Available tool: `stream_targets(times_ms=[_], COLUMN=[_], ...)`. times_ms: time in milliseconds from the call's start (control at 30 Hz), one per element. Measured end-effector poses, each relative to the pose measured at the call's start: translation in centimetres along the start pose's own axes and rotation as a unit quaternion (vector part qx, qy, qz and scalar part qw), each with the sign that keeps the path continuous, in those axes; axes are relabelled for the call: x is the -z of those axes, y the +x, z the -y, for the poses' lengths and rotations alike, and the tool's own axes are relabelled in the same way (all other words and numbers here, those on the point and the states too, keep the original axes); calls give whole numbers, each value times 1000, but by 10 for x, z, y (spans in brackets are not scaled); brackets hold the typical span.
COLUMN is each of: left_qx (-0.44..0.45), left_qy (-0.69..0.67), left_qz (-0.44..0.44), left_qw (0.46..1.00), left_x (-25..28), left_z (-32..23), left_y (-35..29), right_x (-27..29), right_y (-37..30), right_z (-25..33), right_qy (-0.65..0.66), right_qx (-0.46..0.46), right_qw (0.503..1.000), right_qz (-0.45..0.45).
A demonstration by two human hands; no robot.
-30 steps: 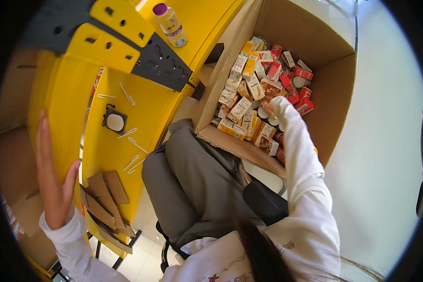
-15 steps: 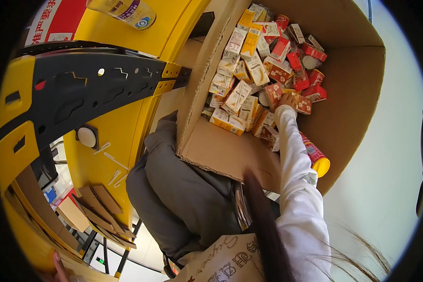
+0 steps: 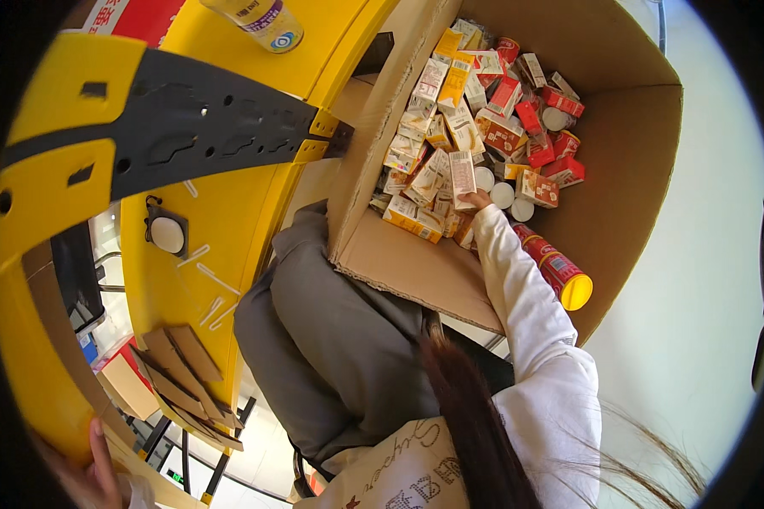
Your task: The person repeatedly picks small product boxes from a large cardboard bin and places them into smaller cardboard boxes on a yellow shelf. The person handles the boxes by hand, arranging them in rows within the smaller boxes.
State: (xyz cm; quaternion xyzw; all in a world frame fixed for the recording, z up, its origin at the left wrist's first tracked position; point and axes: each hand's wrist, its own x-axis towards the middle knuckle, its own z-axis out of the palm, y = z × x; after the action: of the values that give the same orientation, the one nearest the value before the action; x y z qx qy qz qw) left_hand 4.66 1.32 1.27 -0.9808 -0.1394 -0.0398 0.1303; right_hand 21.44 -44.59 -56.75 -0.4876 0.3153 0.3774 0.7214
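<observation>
My right hand (image 3: 477, 200) is inside a large cardboard box (image 3: 637, 178), closed around the lower end of a slim white-and-brown carton (image 3: 462, 174). The carton stands tilted above a heap of small packages. Right beside it are round white lids (image 3: 502, 195), and a white-and-orange carton (image 3: 412, 217) lies to its left. A red canister with a yellow lid (image 3: 560, 270) lies on its side near my right forearm. At the lower left, my left hand (image 3: 93, 471) is closed on the edge of a yellow shelf beam (image 3: 47, 386), partly hidden by it.
Yellow shelves with a black-and-yellow bracket (image 3: 204, 119) stand to the left. They carry a bottle (image 3: 267, 30), a round white item (image 3: 167, 235), white hooks (image 3: 216, 278) and folded cardboard (image 3: 182, 365). Several red cartons (image 3: 560, 106) fill the box's right side. My grey-trousered legs (image 3: 331, 331) are beside the box.
My right hand has moved left and toward me, from a red-brown carton to the slim white one, which is now upright in it. White lids have come into sight. The view has shifted.
</observation>
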Motion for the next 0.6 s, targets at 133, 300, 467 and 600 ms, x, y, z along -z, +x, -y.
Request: stream_targets(times_ms=[133,300,467,600], left_qx=[-88,-198,-205,-257], left_qy=[0,-131,-200,-273], left_qz=[29,-1,-29,-117], left_qw=[996,971,958,920], left_x=[0,-7,14,3], left_z=[-42,-72,-74,-83], left_y=[20,50,32,17], right_x=[-66,-129,-224,-291], right_y=[-60,-154,-269,-362], right_z=[36,95,130,128], right_qy=[138,26,-41,-84], right_qx=[14,81,127,304], right_qw=[966,910,832,822], right_qz=[217,405,538,474])
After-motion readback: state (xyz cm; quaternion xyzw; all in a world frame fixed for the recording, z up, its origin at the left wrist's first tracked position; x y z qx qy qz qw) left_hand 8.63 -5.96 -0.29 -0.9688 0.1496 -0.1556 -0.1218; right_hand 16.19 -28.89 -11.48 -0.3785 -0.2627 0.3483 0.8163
